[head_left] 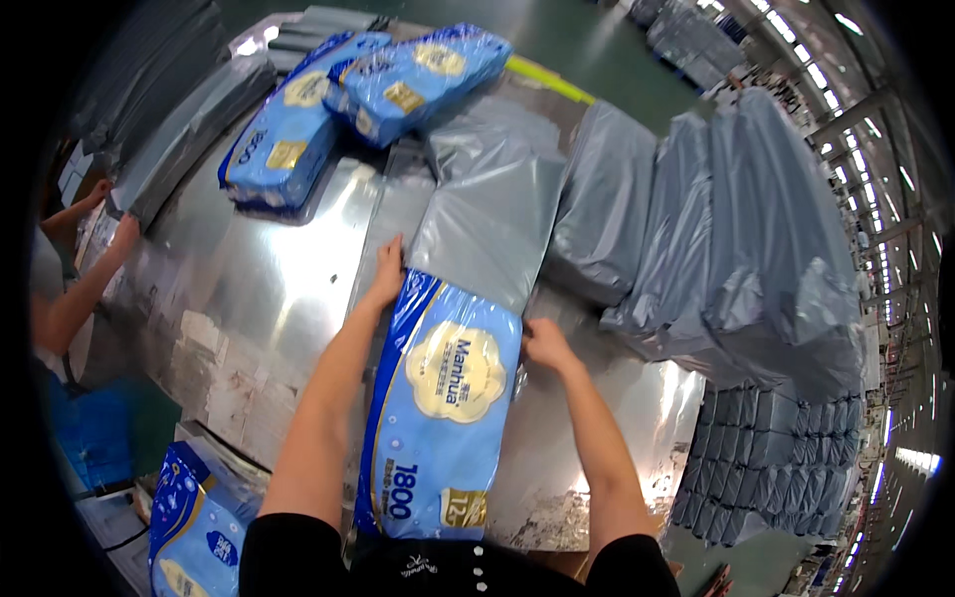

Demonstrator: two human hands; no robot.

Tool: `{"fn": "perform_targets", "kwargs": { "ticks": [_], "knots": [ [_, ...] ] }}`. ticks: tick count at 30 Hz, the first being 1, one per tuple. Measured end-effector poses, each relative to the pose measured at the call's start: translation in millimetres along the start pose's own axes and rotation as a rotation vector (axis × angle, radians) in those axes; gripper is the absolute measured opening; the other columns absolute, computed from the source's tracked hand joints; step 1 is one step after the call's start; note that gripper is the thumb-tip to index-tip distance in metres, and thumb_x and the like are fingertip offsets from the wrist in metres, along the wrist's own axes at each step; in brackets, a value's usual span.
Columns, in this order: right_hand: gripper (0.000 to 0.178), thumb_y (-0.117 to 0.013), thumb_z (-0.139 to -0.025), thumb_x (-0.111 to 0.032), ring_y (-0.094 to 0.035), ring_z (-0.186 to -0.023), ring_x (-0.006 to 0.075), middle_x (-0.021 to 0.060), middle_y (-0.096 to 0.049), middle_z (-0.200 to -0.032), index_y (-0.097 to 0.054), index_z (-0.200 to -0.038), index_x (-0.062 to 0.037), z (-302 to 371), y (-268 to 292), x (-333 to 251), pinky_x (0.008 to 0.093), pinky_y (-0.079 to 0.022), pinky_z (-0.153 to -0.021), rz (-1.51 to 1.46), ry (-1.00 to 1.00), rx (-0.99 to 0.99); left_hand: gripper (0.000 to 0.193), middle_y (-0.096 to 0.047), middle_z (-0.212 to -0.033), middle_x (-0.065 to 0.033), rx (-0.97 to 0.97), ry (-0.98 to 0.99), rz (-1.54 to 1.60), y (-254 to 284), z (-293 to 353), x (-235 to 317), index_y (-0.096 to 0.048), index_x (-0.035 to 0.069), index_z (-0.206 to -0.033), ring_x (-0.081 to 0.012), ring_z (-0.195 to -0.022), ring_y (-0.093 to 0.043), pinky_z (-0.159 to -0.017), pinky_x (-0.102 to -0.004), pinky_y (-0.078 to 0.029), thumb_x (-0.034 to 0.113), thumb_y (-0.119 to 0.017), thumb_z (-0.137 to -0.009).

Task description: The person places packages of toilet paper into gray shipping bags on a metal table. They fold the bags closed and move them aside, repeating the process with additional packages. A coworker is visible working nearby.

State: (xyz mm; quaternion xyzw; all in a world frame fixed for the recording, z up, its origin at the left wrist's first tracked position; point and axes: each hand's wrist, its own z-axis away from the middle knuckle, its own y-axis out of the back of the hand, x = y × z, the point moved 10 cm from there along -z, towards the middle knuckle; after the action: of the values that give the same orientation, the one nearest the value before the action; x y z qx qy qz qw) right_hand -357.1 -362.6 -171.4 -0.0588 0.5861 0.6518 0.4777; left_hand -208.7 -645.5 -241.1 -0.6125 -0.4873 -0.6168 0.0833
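Observation:
A long blue tissue pack (pixel 448 398) in clear wrap lies in front of me on the metal table. Its far end is inside the mouth of a grey plastic bag (pixel 487 229), and its near end reaches my body. My left hand (pixel 388 269) is closed at the left edge of the bag's mouth, beside the pack. On the other side, lower down, my right hand (pixel 547 345) has its fingers curled on the bag's right edge, against the pack. The far part of the bag lies wrinkled on the table.
Two more blue packs (pixel 288 119) (pixel 423 80) lie at the far left, one leaning on the other. Filled grey bags (pixel 686 229) stand in a row at right. Another person's hands (pixel 114 219) hold a grey bag at left. A blue pack (pixel 199 527) sits lower left.

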Motion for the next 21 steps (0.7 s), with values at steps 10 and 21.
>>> {"fn": "perform_targets", "kwargs": {
  "ticks": [10, 21],
  "knots": [
    [0.022, -0.064, -0.075, -0.012, -0.063, -0.082, 0.043, 0.0259, -0.066, -0.086, -0.067, -0.089, 0.0045, 83.2, -50.6, -12.3, 0.0452, -0.052, -0.071, 0.207, 0.287, -0.147, 0.047, -0.062, -0.101, -0.0304, -0.147, 0.255, 0.066, 52.3, 124.5, 41.5, -0.046, 0.002, -0.12, -0.0463, -0.101, -0.059, -0.086, -0.0479, -0.046, -0.005, -0.047, -0.075],
    [0.013, -0.062, -0.072, -0.011, -0.063, -0.065, 0.0333, 0.0202, -0.064, -0.069, -0.066, -0.075, 0.0009, 337.8, -216.4, 67.0, 0.0407, -0.048, -0.06, 0.01, 0.023, -0.385, 0.038, -0.064, -0.093, -0.0278, -0.662, 0.547, -0.232, 106.1, 442.4, 117.3, -0.062, 0.0, -0.103, -0.0448, -0.094, -0.06, -0.081, -0.0505, -0.048, 0.004, -0.056, -0.066]
  ]
}}
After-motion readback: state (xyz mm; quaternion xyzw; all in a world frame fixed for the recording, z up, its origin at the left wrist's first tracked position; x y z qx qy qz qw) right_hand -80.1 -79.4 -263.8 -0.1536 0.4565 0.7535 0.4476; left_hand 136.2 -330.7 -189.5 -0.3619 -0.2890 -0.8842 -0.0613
